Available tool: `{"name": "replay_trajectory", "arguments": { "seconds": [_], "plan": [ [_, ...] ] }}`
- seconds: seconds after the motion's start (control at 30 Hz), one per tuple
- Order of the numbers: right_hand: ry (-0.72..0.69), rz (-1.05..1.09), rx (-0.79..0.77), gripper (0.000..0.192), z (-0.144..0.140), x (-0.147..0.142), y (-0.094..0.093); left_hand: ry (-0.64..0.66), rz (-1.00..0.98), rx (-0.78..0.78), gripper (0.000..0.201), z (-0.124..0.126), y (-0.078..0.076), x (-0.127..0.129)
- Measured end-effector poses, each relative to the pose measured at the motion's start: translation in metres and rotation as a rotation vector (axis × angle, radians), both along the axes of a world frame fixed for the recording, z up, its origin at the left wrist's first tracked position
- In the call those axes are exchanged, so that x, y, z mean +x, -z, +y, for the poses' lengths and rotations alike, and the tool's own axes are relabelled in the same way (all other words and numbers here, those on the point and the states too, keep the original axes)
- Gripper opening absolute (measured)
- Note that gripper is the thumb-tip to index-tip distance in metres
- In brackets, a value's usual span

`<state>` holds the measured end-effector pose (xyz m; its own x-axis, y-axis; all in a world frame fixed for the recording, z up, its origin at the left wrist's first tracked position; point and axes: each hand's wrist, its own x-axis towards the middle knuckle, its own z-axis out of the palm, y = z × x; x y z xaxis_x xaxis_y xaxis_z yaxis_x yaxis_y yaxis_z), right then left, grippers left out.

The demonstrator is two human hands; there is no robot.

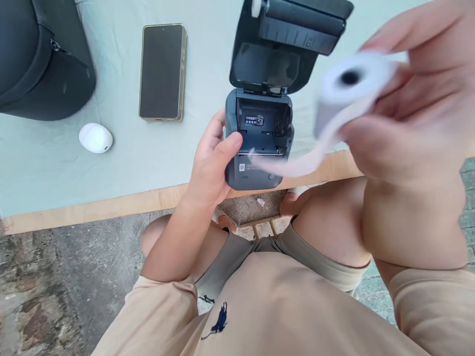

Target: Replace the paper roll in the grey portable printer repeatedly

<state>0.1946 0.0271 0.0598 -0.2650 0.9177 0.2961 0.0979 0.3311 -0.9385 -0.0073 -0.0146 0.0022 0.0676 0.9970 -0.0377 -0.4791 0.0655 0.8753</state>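
Note:
My left hand (pixel 213 158) is closed around the left side of a small dark label printer (pixel 256 170), its thumb on the front edge. The printer's lid (pixel 265 64) stands raised, and its paper bay shows no roll inside. To the right, my right hand (pixel 411 99) grips a roll of white label paper (pixel 334 94) between fingers and thumb. The roll is blurred, with its dark core hole facing up. A loose strip of paper curls from it leftward, its end in front of the printer's lower part.
A smartphone (pixel 162 71) lies face up on the pale green tablecloth (pixel 122 168). Left of it are a white earbud case (pixel 95 138) and a black zippered bag (pixel 44 64). The table's wooden edge (pixel 148 201) runs just in front of my knees.

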Motion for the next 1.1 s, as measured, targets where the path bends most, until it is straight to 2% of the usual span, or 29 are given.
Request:
{"name": "replay_trajectory", "arguments": {
  "seconds": [0.07, 0.13, 0.2, 0.27, 0.33, 0.4, 0.47, 0.57, 0.67, 0.73, 0.8, 0.83, 0.93, 1.0, 1.1],
  "plan": [
    [0.032, 0.155, -0.131, 0.041, 0.01, 0.012, 0.007, -0.036, -0.035, -0.022, 0.033, 0.002, 0.002, -0.001],
    [0.06, 0.175, -0.349, 0.052, 0.02, 0.021, 0.016, -0.037, -0.063, -0.028, 0.032, 0.005, 0.004, -0.001],
    [0.169, 0.181, -0.436, 0.045, 0.027, 0.027, 0.025, -0.035, -0.064, -0.04, 0.032, 0.007, 0.004, -0.001],
    [0.256, 0.159, -0.352, 0.037, 0.029, 0.028, 0.032, -0.036, -0.037, -0.051, 0.034, 0.007, 0.003, -0.001],
    [0.251, 0.059, -0.179, 0.036, 0.027, 0.028, 0.036, -0.041, 0.0, -0.063, 0.034, 0.007, 0.0, -0.001],
    [0.224, -0.109, 0.039, 0.036, 0.025, 0.027, 0.038, -0.036, 0.02, -0.057, 0.035, 0.007, -0.001, 0.0],
    [0.22, -0.329, 0.189, 0.033, 0.026, 0.029, 0.041, -0.03, 0.01, -0.053, 0.034, 0.006, -0.001, 0.0],
    [0.199, -0.587, 0.203, 0.038, 0.029, 0.034, 0.044, -0.013, -0.021, -0.037, 0.034, 0.005, 0.0, 0.0],
    [0.158, -0.602, 0.209, 0.057, 0.027, 0.043, 0.04, -0.024, 0.009, -0.027, 0.033, 0.005, 0.0, 0.0],
    [0.281, -0.513, 0.349, 0.056, 0.024, 0.053, 0.033, -0.038, 0.046, -0.033, 0.035, 0.005, -0.001, 0.001],
    [0.516, -0.511, 0.469, 0.041, 0.024, 0.065, 0.029, -0.038, 0.068, -0.042, 0.037, 0.006, -0.002, 0.001],
    [0.602, -0.584, 0.463, 0.038, 0.025, 0.071, 0.029, -0.037, 0.07, -0.043, 0.038, 0.006, -0.002, 0.001],
    [0.594, -0.858, 0.212, 0.054, 0.035, 0.083, 0.034, -0.034, 0.049, -0.032, 0.038, 0.007, -0.001, 0.001],
    [0.596, -0.898, 0.106, 0.059, 0.042, 0.083, 0.038, -0.032, 0.03, -0.026, 0.038, 0.007, 0.001, 0.001],
    [0.608, -0.896, 0.063, 0.055, 0.045, 0.081, 0.039, -0.041, 0.014, -0.022, 0.038, 0.008, 0.003, 0.002]
  ]
}}
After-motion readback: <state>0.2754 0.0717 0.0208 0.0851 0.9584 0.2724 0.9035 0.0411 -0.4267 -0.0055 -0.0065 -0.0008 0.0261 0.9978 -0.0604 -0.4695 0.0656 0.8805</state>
